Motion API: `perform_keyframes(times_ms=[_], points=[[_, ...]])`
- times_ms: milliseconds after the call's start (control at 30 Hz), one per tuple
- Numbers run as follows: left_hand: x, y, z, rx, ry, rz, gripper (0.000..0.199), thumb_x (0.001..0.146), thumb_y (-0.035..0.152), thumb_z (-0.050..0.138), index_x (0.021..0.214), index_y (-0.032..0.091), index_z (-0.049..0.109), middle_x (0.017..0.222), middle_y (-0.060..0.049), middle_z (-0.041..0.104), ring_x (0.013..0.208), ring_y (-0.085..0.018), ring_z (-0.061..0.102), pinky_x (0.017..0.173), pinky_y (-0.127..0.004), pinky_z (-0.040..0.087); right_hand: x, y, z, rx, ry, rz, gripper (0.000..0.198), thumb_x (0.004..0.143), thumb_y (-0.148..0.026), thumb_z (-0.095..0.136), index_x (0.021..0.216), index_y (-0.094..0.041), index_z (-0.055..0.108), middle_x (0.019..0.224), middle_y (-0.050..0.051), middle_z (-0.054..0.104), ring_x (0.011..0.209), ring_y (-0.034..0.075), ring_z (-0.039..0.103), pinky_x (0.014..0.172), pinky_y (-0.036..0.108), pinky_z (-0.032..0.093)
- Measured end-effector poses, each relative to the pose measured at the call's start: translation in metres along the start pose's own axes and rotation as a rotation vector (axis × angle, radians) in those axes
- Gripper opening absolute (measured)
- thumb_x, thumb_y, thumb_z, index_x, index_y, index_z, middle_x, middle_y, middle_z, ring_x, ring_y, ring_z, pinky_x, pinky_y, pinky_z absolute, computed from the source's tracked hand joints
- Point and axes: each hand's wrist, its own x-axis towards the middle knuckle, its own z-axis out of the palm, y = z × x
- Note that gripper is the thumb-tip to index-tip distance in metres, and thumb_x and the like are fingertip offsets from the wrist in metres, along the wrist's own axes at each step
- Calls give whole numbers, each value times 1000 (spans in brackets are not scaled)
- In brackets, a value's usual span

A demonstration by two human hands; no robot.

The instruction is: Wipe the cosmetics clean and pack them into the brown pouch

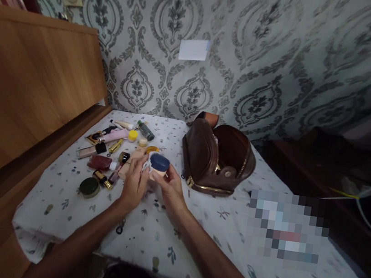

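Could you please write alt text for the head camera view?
Two hands hold a blue-lidded jar and something white, perhaps tissue, over a printed cloth. Cosmetics lie to the left; an open brown bag stands to the right.

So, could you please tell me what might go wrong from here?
The blue-lidded jar, held between the left hand and right hand, could slip and knock the small containers beside it. The red bottle lies on its side, so it might leak onto the printed cloth if its white cap is loose, which I can't judge from here. The left forearm passes near the round dark-green jar, so a sweep of that arm may push it.
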Motion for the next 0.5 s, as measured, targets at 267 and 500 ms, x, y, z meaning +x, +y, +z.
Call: perform_keyframes(times_ms=[267, 500], points=[[-5, -2, -7, 141, -59, 308, 45, 99, 23, 43, 143, 23, 45, 131, -13, 50, 126, -24, 48, 107, -43, 39, 3, -8, -5, 85, 41, 64, 51, 58, -29, 87, 103, -23, 63, 99, 2, 72, 93, 19, 65, 92, 33, 48], [1, -12, -8, -41, -200, 182, 66, 88, 45, 62, 145, 22, 38, 140, -14, 47, 134, -30, 43, 112, -48, 36, -3, -11, 1, 229, 15, 182, 37, 65, -39, 84, 92, -19, 71, 87, 1, 70, 81, 15, 62, 76, 26, 49]])
